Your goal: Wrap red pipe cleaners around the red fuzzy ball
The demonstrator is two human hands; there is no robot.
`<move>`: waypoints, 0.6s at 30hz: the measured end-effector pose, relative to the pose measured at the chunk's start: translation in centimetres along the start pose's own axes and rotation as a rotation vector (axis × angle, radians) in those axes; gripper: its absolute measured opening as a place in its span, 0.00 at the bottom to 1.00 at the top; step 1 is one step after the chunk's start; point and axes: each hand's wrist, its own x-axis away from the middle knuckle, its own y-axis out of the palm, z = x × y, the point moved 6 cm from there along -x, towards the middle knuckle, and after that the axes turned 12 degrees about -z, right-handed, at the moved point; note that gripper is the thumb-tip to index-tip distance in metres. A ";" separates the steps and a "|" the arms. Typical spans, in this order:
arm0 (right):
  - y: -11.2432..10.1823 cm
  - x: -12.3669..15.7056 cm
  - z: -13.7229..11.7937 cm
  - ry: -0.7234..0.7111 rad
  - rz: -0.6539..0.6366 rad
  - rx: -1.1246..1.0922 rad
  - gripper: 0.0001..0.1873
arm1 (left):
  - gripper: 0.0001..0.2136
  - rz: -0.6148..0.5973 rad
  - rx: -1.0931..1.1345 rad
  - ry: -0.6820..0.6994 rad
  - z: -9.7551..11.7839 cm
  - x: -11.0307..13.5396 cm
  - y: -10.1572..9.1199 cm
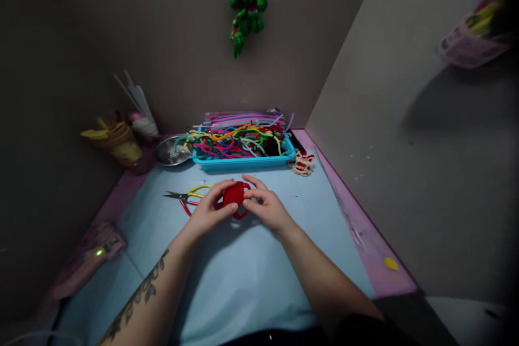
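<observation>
A rounded red piece, fuzzy like coiled pipe cleaner, is held up between my two hands over the blue cloth. My left hand grips it from the left, thumb below and fingers above. On the right side, a red loop sticks out from the piece, and my right hand pinches at it with thumb and fingers; the exact contact is partly hidden. Scissors with one yellow and one red handle lie beside my left hand, blades spread and pointing left.
Behind the hands stands a blue tray of colourful pipe cleaners. A metal bowl is left of it, a cream-and-red figure right. A pink glue gun lies front left; tweezers lie right. Green decorations hang on the wall.
</observation>
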 end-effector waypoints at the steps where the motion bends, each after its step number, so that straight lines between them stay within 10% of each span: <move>1: -0.1 0.0 -0.1 -0.006 0.021 0.020 0.04 | 0.24 0.009 0.010 0.006 0.0 0.0 0.0; 18: -0.2 0.5 -1.0 -0.052 0.063 0.146 0.03 | 0.20 0.008 -0.108 0.050 0.6 0.1 0.2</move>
